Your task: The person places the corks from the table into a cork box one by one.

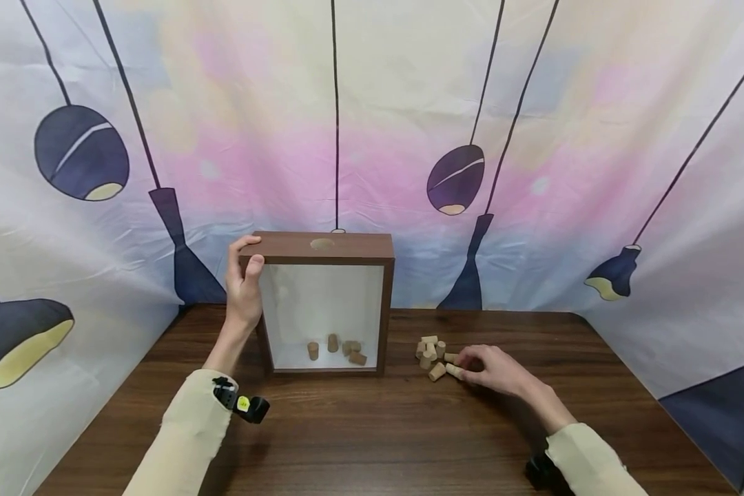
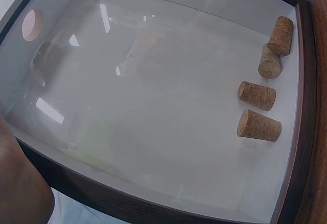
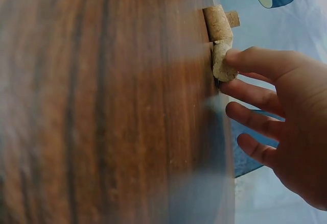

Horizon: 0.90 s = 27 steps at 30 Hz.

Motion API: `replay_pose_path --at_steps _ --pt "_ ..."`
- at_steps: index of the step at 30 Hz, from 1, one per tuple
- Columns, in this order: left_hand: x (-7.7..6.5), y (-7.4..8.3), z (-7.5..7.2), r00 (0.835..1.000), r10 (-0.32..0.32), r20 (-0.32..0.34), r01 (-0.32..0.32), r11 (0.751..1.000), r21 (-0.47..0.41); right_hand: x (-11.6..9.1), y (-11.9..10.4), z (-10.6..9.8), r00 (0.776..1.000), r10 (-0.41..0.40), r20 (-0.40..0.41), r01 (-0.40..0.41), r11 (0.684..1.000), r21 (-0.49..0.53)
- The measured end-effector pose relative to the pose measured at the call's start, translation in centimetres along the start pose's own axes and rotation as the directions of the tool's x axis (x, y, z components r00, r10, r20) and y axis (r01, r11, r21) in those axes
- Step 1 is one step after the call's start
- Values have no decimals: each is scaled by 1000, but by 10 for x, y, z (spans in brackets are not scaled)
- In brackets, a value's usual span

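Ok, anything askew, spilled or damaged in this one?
Nothing clearly stands out. The box stands upright with no visible damage, the left hand gripping its upper corner. Beside it, corks sit loosely clustered by the right hand; untidy, but probably not spilled.

The head view looks forward and down across the table [image 1: 347,434]; the left wrist's closely faces the box [image 1: 285,244] both share; the right's skims the table, seemingly sideways.

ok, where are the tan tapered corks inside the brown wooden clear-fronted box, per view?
Head: boxed corks just left of centre, below the middle.
Left wrist: boxed corks along the right side.
Right wrist: not in it; the loose corks by the right hand are others.
Shared landmark: dark brown wooden table.
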<state>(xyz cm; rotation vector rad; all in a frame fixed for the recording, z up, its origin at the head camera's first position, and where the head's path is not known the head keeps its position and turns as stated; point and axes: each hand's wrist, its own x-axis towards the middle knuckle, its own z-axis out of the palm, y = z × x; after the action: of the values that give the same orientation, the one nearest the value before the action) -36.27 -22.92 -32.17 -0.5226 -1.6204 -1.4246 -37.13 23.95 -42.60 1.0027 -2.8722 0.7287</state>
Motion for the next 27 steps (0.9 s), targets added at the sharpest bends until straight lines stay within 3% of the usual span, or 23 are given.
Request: replay_pose_path --at_steps 9,16,23,27 --pt "0 -1 0 1000 -11 -3 11 1000 -5 0 -4 -7 1000 17 -23 -17 1000 0" --pt "0 3 0 1000 -21 3 21 1000 1 1 -15 -18 995 -35 -95 34 999 -6" --pt "-2 26 3 1000 -27 4 27 1000 -4 5 -28 -29 979 -88 -184 83 996 -37" --pt "-1 20 2 1000 -25 9 25 1000 8 7 -34 -36 963 -121 -240 113 993 -46"
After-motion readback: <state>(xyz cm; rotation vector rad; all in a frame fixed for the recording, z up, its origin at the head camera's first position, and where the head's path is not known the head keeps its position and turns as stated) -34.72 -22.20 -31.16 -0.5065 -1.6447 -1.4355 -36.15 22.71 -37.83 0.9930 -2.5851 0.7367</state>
